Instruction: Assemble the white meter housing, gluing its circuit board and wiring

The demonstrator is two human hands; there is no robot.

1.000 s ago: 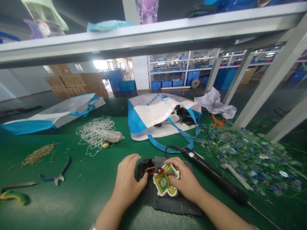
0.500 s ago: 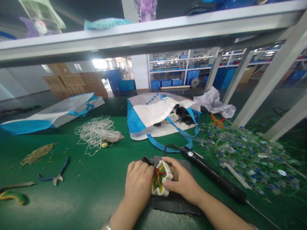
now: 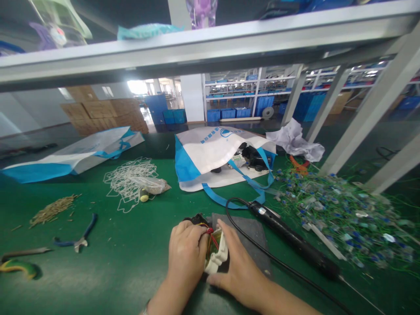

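Note:
My left hand is closed around a black plastic part, most of which its fingers cover. My right hand grips a white plastic housing from the right, fingers over the far end and thumb at the near end. The housing is tilted, its hollow side facing my left hand. Red and yellow wires run between the black part and the inside of the housing. Both parts are held over the left edge of a dark grey mat.
A black electric screwdriver with a looping cable lies right of the mat. Behind it are a white-and-blue bag with parts inside and a heap of green-stringed scraps. Blue-handled pliers lie left. A metal shelf crosses overhead.
The white housing has tilted, turning its hollow side toward my left hand. My right hand has shifted its hold, with the thumb lower. More of the black cable shows across the mat.

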